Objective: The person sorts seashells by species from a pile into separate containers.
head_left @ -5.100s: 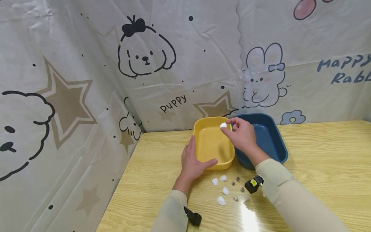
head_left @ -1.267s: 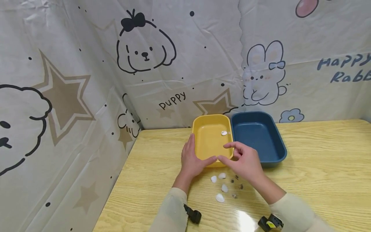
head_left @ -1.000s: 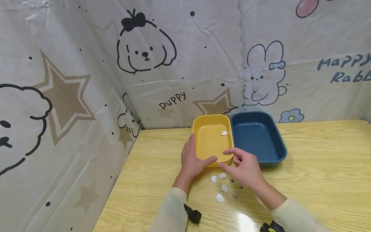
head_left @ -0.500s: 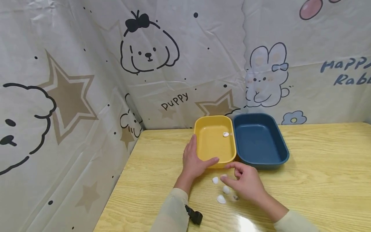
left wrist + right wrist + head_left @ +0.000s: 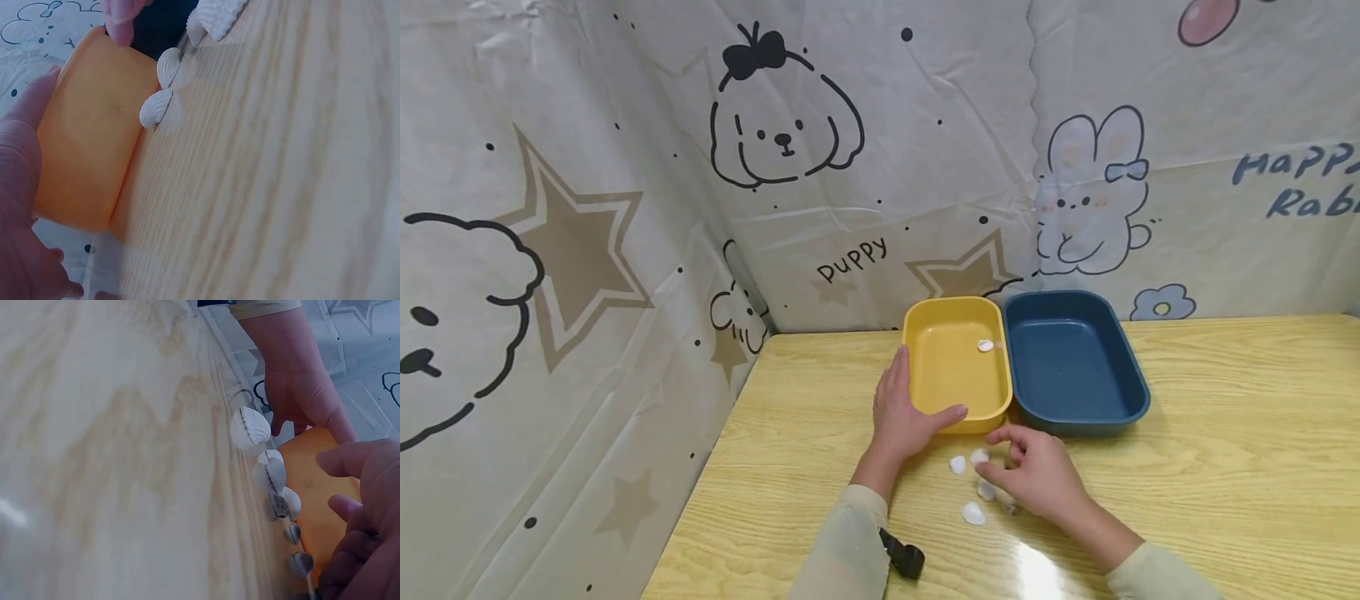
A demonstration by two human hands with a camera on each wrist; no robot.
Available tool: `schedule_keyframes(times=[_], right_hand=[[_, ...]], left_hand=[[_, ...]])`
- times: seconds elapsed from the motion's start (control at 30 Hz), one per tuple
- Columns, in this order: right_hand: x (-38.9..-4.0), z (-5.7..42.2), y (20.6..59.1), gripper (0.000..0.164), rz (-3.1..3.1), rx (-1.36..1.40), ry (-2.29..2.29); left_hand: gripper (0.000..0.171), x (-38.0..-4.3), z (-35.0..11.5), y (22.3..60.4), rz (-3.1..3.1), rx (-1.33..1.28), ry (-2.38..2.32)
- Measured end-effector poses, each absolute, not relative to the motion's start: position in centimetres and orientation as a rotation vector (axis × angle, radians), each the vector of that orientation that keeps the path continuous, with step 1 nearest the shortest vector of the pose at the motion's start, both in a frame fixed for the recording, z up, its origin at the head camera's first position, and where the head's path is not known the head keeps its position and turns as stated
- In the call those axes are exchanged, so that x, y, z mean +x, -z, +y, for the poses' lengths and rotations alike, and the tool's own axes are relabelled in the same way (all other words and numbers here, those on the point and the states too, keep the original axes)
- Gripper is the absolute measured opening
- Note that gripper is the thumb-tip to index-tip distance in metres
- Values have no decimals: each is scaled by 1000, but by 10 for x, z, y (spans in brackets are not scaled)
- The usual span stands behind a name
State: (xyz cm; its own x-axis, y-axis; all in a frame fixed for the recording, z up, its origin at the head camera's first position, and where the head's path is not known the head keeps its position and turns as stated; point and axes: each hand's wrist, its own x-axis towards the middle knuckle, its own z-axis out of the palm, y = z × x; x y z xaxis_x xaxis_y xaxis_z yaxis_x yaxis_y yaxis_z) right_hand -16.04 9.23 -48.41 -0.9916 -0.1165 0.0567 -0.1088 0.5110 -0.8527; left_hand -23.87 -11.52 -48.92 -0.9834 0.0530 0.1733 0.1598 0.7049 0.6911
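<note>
My left hand [image 5: 901, 419] rests against the front left corner of a yellow plastic bin [image 5: 958, 425], fingers straight along its side and thumb lying over the front rim. One white seashell [image 5: 985, 345] lies inside that bin. In front of it my right hand [image 5: 1037, 473] hovers low over the loose shells, thumb and index finger apart with nothing between them, other fingers bent. A white seashell [image 5: 980, 456] is right by the fingertips; another white seashell [image 5: 973, 513] sits closer to me. Small dark shells [image 5: 300, 565] show in the right wrist view, mostly hidden by the hand in the head view.
A dark blue bin [image 5: 1078, 367] stands against the yellow bin's right side. The wood-grain table [image 5: 1240, 433] reaches back to a printed cloth wall [image 5: 880, 150]. A black wrist camera [image 5: 906, 557] sits on the left sleeve.
Earlier my right hand held a white seashell over the yellow bin; that seashell now lies inside. The hand has come down to the loose shells in front. My left hand has stayed in place.
</note>
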Motion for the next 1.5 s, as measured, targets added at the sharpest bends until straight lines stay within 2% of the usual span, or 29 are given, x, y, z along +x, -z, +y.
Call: schedule_keyframes(times=[0.57,1.5], right_hand=[[-168,89,498,28,2819,-200,1405],[-168,85,492,16,2912,-224,1203]], left_hand=[[130,-238,-115,488,-2771,-167,1144],[130,-238,-114,488,-2758,-176,1140]])
